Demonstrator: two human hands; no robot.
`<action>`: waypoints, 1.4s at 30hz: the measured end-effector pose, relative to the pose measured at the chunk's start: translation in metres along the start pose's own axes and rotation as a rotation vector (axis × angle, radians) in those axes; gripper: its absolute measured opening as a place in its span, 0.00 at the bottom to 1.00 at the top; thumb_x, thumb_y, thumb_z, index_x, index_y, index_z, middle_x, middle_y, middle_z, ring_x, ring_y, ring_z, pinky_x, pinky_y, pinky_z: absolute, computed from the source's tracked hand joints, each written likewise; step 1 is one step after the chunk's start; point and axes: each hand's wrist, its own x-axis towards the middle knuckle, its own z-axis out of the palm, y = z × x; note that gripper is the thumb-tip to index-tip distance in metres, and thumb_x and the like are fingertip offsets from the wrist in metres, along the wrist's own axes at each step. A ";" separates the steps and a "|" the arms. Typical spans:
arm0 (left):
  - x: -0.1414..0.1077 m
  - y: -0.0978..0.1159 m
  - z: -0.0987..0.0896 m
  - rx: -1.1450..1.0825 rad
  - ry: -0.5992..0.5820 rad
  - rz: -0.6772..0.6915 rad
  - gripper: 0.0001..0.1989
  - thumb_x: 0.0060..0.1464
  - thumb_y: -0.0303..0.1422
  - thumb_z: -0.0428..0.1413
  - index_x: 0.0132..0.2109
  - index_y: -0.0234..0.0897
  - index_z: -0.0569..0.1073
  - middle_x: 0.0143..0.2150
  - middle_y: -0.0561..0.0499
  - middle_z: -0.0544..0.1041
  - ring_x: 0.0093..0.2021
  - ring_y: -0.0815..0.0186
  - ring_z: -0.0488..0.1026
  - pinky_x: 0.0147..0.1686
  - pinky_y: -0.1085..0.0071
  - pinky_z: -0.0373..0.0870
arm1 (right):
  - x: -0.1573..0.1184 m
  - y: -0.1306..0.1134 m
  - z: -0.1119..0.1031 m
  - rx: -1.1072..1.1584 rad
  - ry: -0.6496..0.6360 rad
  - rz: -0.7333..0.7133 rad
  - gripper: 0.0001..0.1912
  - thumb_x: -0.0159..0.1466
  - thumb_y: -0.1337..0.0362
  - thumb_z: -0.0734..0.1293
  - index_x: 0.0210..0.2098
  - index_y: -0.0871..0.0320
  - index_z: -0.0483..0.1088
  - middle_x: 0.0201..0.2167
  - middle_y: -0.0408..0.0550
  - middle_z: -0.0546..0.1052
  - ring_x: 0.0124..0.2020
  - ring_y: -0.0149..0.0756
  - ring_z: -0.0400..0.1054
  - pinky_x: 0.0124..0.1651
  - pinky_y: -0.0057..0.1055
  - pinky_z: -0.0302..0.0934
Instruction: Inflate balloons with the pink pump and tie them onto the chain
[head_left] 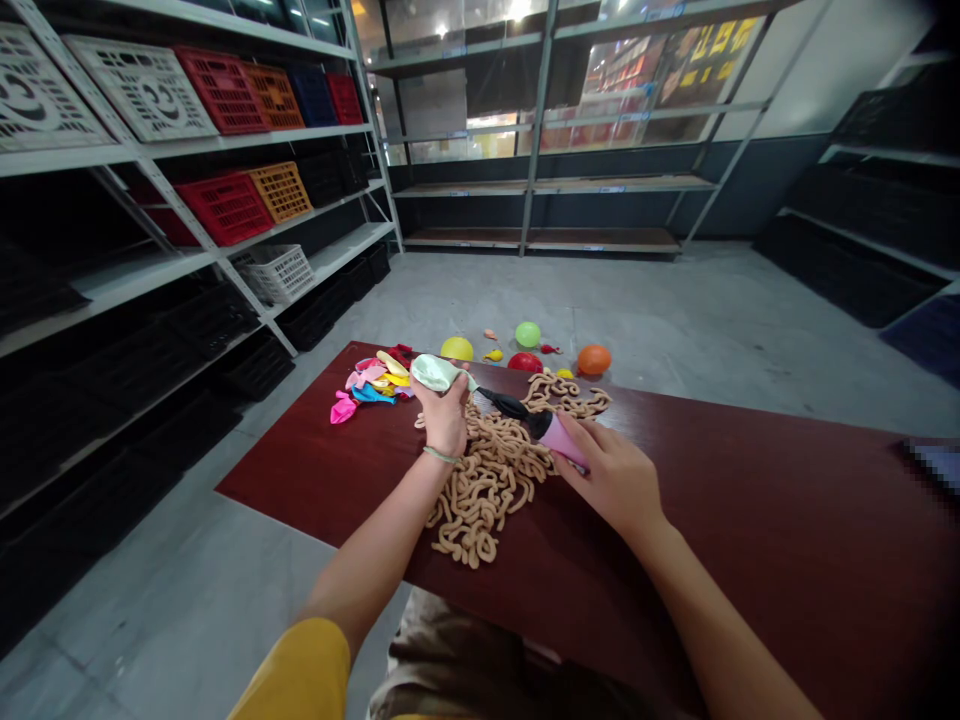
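A pale green balloon (435,373), partly filled out, is held in my left hand (445,415), whose fingers are closed round it. My right hand (619,475) grips a pink and black hand pump (559,437); its dark tip points left and reaches the balloon's neck by my left fingers. Under both hands, a heap of tan, curled, noodle-like pieces (480,490) lies on the dark red table (712,480). To the left of my left hand sits a pile of limp balloons (371,380) in pink, blue, yellow and other colours.
Beyond the table's far edge, several balloons lie on the floor, among them a green one (528,335), a red one (525,362) and an orange one (594,360). Shelves with crates (225,208) stand at left. A pixelated patch (937,465) covers something at the table's right end.
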 end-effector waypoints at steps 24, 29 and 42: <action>-0.018 -0.007 0.006 -0.002 -0.072 -0.024 0.48 0.42 0.22 0.67 0.64 0.55 0.53 0.53 0.49 0.74 0.49 0.65 0.77 0.50 0.68 0.72 | 0.001 -0.009 0.002 0.034 0.015 0.042 0.26 0.66 0.55 0.63 0.62 0.50 0.63 0.48 0.48 0.76 0.43 0.40 0.72 0.42 0.32 0.63; -0.022 -0.007 0.007 -0.037 -0.119 -0.103 0.45 0.44 0.23 0.67 0.63 0.54 0.54 0.54 0.50 0.74 0.48 0.65 0.77 0.50 0.68 0.72 | 0.001 -0.011 0.003 0.048 0.025 0.049 0.25 0.66 0.56 0.63 0.62 0.51 0.63 0.48 0.48 0.77 0.43 0.40 0.72 0.44 0.33 0.63; -0.033 -0.008 0.013 0.009 -0.310 -0.495 0.23 0.57 0.51 0.54 0.46 0.36 0.76 0.48 0.41 0.79 0.54 0.56 0.74 0.51 0.62 0.70 | 0.000 -0.004 0.005 0.193 0.171 0.044 0.26 0.65 0.53 0.64 0.59 0.58 0.61 0.48 0.56 0.75 0.47 0.47 0.70 0.50 0.43 0.65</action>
